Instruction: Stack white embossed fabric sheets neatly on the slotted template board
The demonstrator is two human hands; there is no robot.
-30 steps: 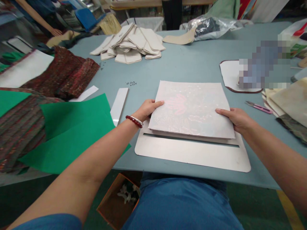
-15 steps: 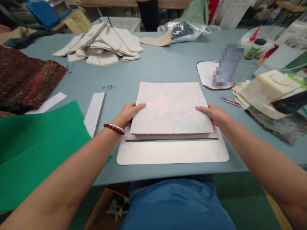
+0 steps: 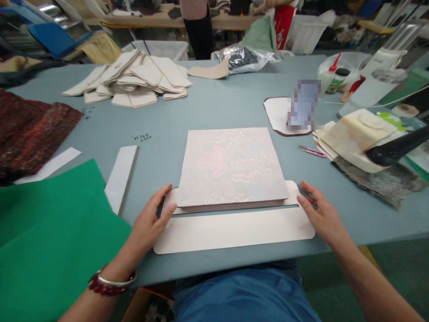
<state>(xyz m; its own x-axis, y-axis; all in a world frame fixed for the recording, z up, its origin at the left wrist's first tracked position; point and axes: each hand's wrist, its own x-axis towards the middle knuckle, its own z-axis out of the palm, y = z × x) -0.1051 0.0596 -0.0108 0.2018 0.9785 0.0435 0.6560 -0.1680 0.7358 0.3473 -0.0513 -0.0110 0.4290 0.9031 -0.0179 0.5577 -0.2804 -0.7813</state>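
A thick square stack of pale pinkish sheets (image 3: pixel 231 165), with a faint pink print and a glossy top, lies on a white board with rounded corners (image 3: pixel 234 230). A narrow slit runs across the board just in front of the stack. At the board's left end is my left hand (image 3: pixel 152 221), thumb and fingers apart beside its edge. My right hand (image 3: pixel 320 210) is at the right end, also with fingers apart, the thumb close to or touching the edge. Neither hand is on the stack. Whether fingertips reach under the board is hidden.
Green sheet material (image 3: pixel 60 241) and a white strip (image 3: pixel 122 179) lie left. White panels (image 3: pixel 134 78) are piled at the back. Pink-handled snips (image 3: pixel 311 151), bottles (image 3: pixel 337 80) and a cream block (image 3: pixel 363 134) stand or lie right. A person (image 3: pixel 197 27) stands beyond the table.
Both hands have let go of the stack's sides and come down toward me to the ends of the white board. The view has tilted up slightly.
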